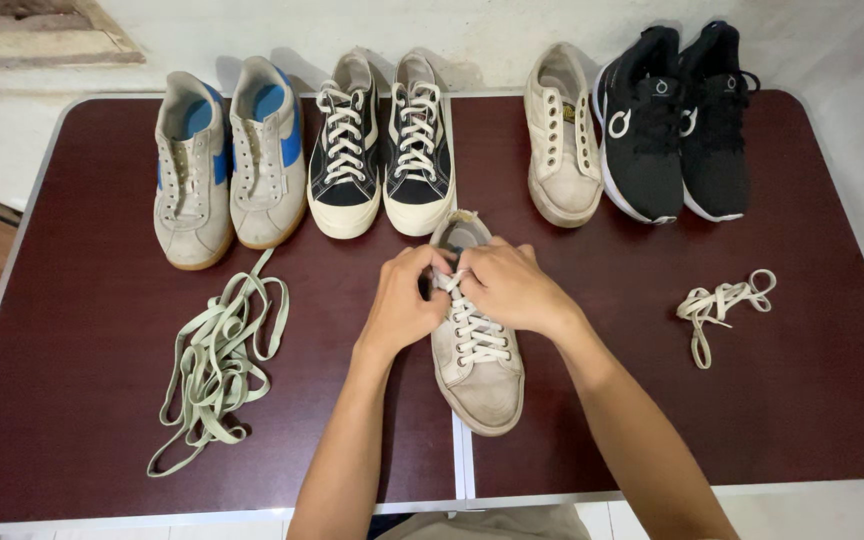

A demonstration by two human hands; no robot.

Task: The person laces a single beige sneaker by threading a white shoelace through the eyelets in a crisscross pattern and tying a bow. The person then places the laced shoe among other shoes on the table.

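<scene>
While both hands (462, 290) pinch its laces, the beige sneaker (474, 350) points toe-first toward the person.

Dark maroon folding table (752, 420) with a pale metal rim and a centre seam. At 10 o'clock, a pair of grey-and-blue sneakers (227, 160); at 12 o'clock, a pair of black canvas sneakers (382, 140) with white laces; at 1 o'clock, a single beige shoe (562, 140) beside a pair of black running shoes (677, 120). At centre, a laced beige sneaker (477, 360). At 8 o'clock, a loose heap of pale green laces (217, 360); at 3 o'clock, a small bundle of cream laces (722, 305).
</scene>
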